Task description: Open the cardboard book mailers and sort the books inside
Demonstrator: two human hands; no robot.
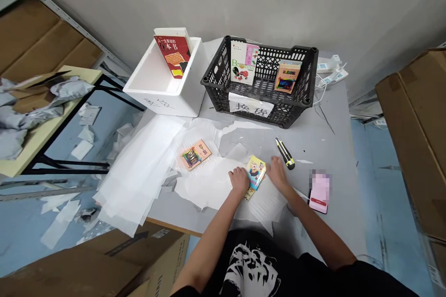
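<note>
My left hand point(239, 181) grips the left edge of a small yellow cartoon-covered book point(255, 174), which lies on white foam wrap point(205, 185). A yellow edge below it may be a second book. My right hand point(278, 171) rests open against the book's right side. To the left lies a small orange-covered book point(195, 154). A yellow-and-black utility knife point(285, 155) sits just above my right hand, and a pink phone point(319, 193) with a blurred screen lies to its right.
A white foam box point(163, 88) holds upright books, and a black plastic crate point(259, 81) with a paper label holds others behind the grey table point(324, 148). A power strip point(331, 72) lies at the back right. Cardboard boxes point(414, 139) stand to the right.
</note>
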